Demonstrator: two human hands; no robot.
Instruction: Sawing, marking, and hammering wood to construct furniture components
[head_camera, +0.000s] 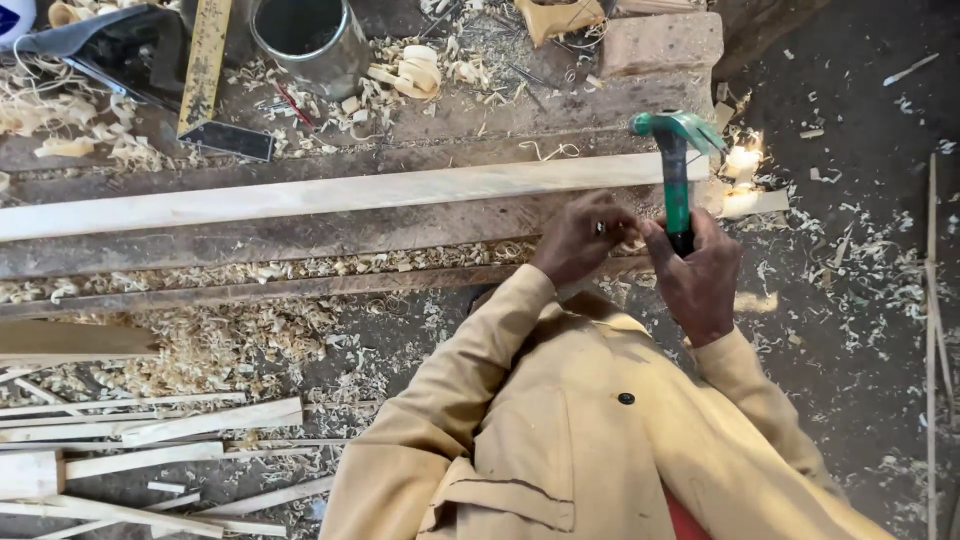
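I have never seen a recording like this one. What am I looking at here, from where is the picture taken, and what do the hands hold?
The single picture comes from a camera worn on a person's head, looking down at their own hands and tan jacket. There is no machine. The right hand grips a green-handled hammer, its head raised over a long pale wooden board lying on a rough workbench. The left hand rests with pinched fingers at the board's edge; whether it holds a nail is too small to tell. Farther back stand a metal can and a yellow square ruler. Wood shavings and thin strips lie below.
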